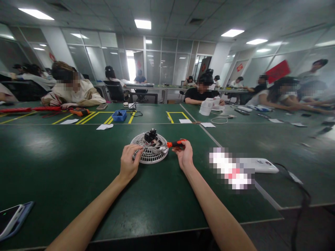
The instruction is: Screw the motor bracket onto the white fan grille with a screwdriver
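Observation:
A white round fan grille (152, 157) lies on the green table in front of me, with a black motor (151, 136) and some wires on top of it. My left hand (130, 160) is closed on the grille's left edge, thumb and fingers bent over the rim. In my right hand (185, 156) is a screwdriver (176, 143) with a red and black handle, gripped at the handle's end. Its shaft points left across the grille, by the motor parts. The exact spot where the tip rests is too small to make out.
A white device with a cable (264, 165) and a blurred bright patch are to the right. A phone (12, 219) lies at the near left. Farther back are a blue bin (119, 115), papers (104, 127) and white plastic parts (206, 106). Several people sit at the tables.

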Motion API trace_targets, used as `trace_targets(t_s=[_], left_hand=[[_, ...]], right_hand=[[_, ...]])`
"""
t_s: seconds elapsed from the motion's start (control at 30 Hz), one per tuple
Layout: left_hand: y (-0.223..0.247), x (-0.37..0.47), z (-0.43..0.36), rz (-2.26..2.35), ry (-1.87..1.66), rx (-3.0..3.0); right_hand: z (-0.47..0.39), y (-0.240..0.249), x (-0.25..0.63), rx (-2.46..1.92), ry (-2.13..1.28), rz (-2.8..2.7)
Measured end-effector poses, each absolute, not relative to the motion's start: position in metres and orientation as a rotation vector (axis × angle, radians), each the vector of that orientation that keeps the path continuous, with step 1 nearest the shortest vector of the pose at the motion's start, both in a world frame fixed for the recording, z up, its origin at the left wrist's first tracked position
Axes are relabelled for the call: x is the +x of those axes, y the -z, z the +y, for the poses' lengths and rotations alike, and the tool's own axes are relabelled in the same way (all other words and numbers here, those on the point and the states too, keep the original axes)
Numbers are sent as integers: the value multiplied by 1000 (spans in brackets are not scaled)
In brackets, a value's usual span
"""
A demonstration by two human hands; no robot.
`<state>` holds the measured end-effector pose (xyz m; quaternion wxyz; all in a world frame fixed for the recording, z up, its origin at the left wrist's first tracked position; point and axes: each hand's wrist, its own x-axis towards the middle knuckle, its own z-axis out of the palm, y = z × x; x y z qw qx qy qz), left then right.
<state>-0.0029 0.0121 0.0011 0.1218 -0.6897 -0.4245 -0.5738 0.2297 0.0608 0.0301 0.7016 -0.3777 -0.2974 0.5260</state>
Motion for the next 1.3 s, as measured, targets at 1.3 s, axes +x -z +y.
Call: trace_targets(t_s=[1.3], left_hand=[[-14,0,6,-969,1680,-1921]], right_hand=[[59,-35,230,-798,-1276,-390]])
